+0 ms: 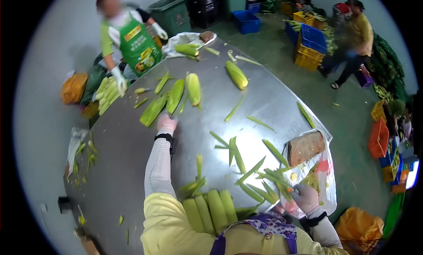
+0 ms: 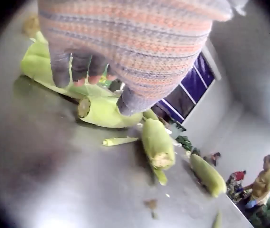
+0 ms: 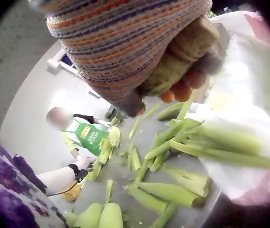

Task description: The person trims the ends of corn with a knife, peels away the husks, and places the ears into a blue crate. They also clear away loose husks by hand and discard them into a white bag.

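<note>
In a striped glove, the left hand (image 1: pixel 167 124) (image 2: pixel 125 47) grips the stub end of a green corn ear (image 1: pixel 175 96) (image 2: pixel 106 113), thumb on one side and fingers over the other. Another ear (image 1: pixel 153 110) (image 2: pixel 42 66) lies beside it, and a third (image 1: pixel 193 88) (image 2: pixel 158 142) stands apart to the right. At the table's right edge, the right hand (image 1: pixel 306 198) (image 3: pixel 130 47) has its fingers curled round a brownish-green piece (image 3: pixel 166 73), which its palm partly hides. Loose husk leaves (image 1: pixel 273 178) (image 3: pixel 173 137) lie near that hand.
Several peeled ears (image 1: pixel 213 211) lie against the body at the metal table's (image 1: pixel 128 167) near edge. A brick (image 1: pixel 306 148) sits on a white plastic bag (image 1: pixel 328 189) at right. One person in a green apron (image 1: pixel 139 43) stands across the table; others are beyond, among crates (image 1: pixel 310 48).
</note>
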Demonstrator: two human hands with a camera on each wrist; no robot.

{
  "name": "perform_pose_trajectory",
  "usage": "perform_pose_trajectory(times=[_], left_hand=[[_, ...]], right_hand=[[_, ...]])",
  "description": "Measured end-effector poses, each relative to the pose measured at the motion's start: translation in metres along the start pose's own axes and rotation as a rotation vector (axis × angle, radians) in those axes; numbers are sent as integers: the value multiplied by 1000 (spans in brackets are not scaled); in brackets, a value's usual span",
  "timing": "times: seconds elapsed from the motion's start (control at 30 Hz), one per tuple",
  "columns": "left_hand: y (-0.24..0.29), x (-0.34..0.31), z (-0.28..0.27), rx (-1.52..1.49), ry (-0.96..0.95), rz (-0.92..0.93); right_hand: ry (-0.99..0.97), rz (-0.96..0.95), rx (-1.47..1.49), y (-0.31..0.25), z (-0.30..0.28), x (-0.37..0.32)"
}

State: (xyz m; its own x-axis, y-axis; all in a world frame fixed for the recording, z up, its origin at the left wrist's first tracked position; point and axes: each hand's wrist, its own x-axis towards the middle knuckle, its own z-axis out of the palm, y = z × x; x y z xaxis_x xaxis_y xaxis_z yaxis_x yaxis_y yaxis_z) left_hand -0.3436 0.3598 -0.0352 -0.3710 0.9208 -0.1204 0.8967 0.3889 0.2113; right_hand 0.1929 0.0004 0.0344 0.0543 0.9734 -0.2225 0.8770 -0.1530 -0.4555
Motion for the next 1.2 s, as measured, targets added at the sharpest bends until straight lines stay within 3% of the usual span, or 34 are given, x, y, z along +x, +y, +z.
perform_pose_trajectory(times=[0.03,0.07,0.13,0.2,0.27,0.3,0.33,0.4,0.53,0.6,0.63,0.73,0.77,0.8,0.83,0.87,0.93,1.03,1.07,1.13,1.17,1.2], left_hand=[[-7,33,22,-18,114,1],[2,46,21,-6,63,-35],[-10,98,69,-49,155,14],[-5,98,77,-156,161,-28],[-17,102,98,-137,320,23],[7,72,66,-170,212,-44],[14,56,62,-196,328,-28],[28,8,19,-323,226,-33],[33,-87,-40,-464,324,281],[46,-145,-66,-379,290,602],[59,-176,-78,-386,202,689],[103,-263,-98,-543,-122,846],[117,-294,-105,-577,-179,867],[118,-308,-81,-522,-107,866],[134,-328,-83,-712,-350,721],[140,-338,-54,-794,-370,649],[181,-396,-92,-785,-371,538],[196,-431,-53,-1389,-665,422],[199,-443,-43,-1352,-631,485],[204,-461,-22,-1259,-601,642],[201,-459,12,-994,-491,776],[209,-479,25,-960,-365,802]], right_hand=[[-10,48,-2,0,1,-2],[-29,93,-25,2,2,-3],[-39,188,-51,-3,0,-9],[-71,261,-44,-4,2,-15],[-113,291,-29,-2,2,-14],[-134,296,-22,0,1,-13],[-157,297,-10,2,1,-13],[-164,246,13,8,0,-6],[-125,66,141,5,-2,12],[-108,-30,229,-1,2,24],[-194,6,277,-22,-17,30],[-55,-273,466,-35,-19,36],[-26,-365,547,-41,-25,36],[-13,-464,632,-47,-27,33],[-71,-461,688,-47,-28,28],[-125,-449,731,-43,-31,23],[-228,-395,923,-25,-26,9],[-266,-246,1303,2,-17,-8],[-140,-347,1187,12,-21,-8],[-188,-141,1514,15,-26,-19],[-157,-54,1532,20,-29,-22],[-130,-2,1463,34,-18,-15]])
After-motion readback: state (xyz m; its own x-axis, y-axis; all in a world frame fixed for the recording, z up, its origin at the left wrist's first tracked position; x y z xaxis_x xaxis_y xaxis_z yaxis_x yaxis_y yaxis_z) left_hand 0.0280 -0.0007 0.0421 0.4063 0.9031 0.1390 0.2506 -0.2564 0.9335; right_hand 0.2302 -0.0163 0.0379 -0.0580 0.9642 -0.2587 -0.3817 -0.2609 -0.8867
